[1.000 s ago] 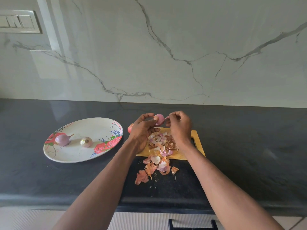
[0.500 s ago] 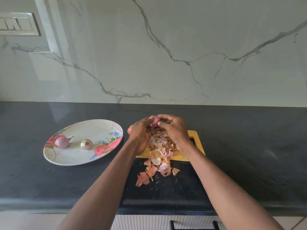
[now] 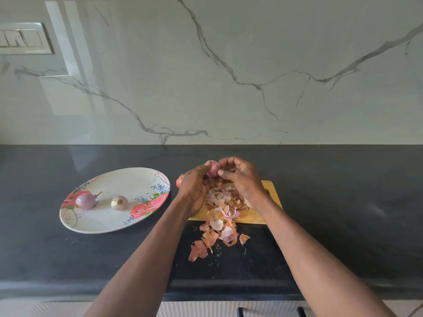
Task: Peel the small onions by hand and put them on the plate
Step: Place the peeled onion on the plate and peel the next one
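Note:
A small pink onion [image 3: 213, 170] is held above the yellow cutting board [image 3: 270, 191]. My left hand [image 3: 194, 186] grips it from the left, and my right hand [image 3: 240, 177] pinches it from the right. Under my hands lies a heap of onion skins [image 3: 223, 202] that spills off the board onto the dark counter. To the left, the white flowered plate [image 3: 128, 179] carries two peeled onions, a purple one [image 3: 85, 200] and a paler one [image 3: 119, 202]. Another unpeeled onion [image 3: 179, 180] peeks out behind my left hand.
More loose skins [image 3: 206, 243] lie on the black counter [image 3: 343, 202] in front of the board. A marble wall rises behind the counter, with a switch plate [image 3: 23, 38] at the upper left. The counter's front edge runs below my forearms.
My right hand, which was pulling a strip of skin away to the right, has come back against the onion. Both hands now close round it.

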